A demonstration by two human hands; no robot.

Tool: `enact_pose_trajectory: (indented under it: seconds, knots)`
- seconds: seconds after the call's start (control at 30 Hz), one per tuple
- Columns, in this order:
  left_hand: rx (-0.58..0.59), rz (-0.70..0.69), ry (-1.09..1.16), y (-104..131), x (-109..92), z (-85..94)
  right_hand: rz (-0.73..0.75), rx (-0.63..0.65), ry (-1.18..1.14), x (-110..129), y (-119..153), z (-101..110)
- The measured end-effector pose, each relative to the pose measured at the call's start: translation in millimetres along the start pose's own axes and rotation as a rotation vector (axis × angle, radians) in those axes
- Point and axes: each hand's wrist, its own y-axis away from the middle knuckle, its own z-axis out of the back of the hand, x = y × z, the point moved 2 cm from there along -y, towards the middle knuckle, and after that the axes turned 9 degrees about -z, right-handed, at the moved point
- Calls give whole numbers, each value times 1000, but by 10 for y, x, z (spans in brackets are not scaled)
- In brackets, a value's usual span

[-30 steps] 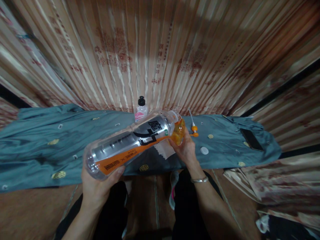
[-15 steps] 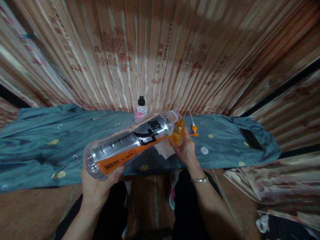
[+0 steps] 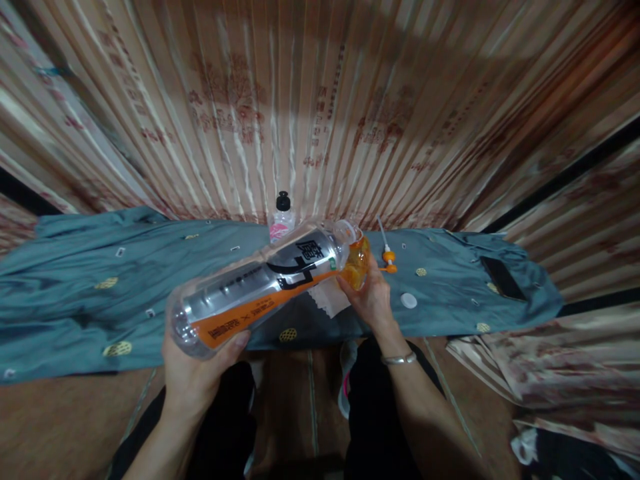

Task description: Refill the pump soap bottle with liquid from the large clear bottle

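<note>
Clear bottle (image 3: 260, 283) tilts between both hands' fingers (image 3: 240, 340).

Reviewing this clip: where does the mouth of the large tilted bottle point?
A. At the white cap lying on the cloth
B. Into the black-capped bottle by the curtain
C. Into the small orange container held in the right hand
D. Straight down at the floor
C: the left hand tips the large bottle so its mouth meets the small orange container gripped by the right hand.
</note>
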Motion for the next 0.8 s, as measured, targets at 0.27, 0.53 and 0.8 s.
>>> enact_pose_trajectory:
  seconds: [0.27,0.53,0.8]
  knots:
    - [-42,14,11,-26,-32,-42,19,-21,-12,-4,11,-5]
    - [-60,43,39,2,-4,-29,70,-56,-35,-8,20,-19]
    - [-54,54,22,-6,34,11,112,-76,-15,2,25,-24]
